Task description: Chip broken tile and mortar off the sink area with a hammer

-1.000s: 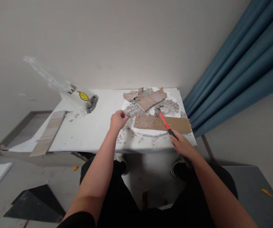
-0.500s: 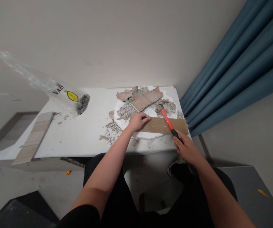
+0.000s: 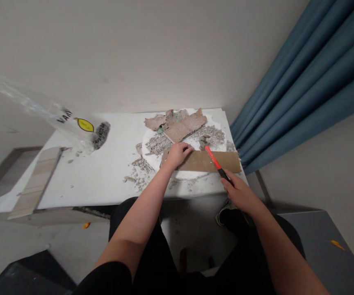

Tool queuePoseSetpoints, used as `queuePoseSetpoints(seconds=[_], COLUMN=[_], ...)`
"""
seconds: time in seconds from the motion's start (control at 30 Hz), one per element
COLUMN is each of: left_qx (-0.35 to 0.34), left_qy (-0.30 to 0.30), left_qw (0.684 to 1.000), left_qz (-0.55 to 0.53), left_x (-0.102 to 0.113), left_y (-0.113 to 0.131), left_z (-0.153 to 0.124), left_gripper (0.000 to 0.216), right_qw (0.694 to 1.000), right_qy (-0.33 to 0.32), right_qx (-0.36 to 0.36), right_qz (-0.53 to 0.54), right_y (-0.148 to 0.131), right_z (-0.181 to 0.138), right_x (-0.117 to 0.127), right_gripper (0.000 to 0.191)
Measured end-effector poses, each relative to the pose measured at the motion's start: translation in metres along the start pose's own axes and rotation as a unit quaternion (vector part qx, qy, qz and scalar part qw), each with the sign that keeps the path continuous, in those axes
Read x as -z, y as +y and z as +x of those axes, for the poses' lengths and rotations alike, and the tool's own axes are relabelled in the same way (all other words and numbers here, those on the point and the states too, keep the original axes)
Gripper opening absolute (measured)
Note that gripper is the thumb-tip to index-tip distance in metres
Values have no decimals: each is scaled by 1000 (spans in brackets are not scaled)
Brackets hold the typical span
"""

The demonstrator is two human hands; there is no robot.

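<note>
the right hand (image 3: 237, 188) is wrapped round the black grip of a hammer (image 3: 213, 157), whose red neck slants across the brown strip (image 3: 199, 161) and whose head lies past the strip's far edge, over grey rubble (image 3: 216, 137); whether it touches the rubble cannot be told. the left hand (image 3: 177, 155) lies on the strip's left end, fingers together; whether it pinches an edge or merely presses cannot be told. the strip rests near the front of the bench (image 3: 109, 176), partly on a white round sheet (image 3: 181, 175), with broken slabs (image 3: 186, 126) lying beyond it. judged from this arrangement, the step in hand is steadying the strip for hammering. good practice would call for firm pressure at that left end, fingertips kept well clear of the striking spot, short blows with the head landing flat, and any rubble swept from beneath so the strip bears evenly. loose chips could let it rock or skid under a blow.
</note>
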State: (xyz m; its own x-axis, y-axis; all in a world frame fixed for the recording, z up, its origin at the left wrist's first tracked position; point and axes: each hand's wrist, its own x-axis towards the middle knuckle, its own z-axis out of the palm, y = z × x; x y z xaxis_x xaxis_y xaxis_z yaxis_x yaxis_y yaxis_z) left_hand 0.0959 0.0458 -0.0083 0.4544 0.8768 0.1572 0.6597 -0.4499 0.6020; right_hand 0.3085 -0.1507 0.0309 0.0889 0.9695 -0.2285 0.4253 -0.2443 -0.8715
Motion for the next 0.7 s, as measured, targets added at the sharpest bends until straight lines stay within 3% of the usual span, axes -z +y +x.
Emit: queuePoseSetpoints(seconds=[0.7], left_qx=[-27], left_qy=[2], left_qw=[1000], left_qz=[11], left_x=[-5], left_y=[-2], left_z=[-1], left_gripper=[30], right_qw=[1000], right_qy=[12], right_qx=[0], right_qz=[-15], right_y=[2], right_z=[1], right_x=[0], right_gripper=[48])
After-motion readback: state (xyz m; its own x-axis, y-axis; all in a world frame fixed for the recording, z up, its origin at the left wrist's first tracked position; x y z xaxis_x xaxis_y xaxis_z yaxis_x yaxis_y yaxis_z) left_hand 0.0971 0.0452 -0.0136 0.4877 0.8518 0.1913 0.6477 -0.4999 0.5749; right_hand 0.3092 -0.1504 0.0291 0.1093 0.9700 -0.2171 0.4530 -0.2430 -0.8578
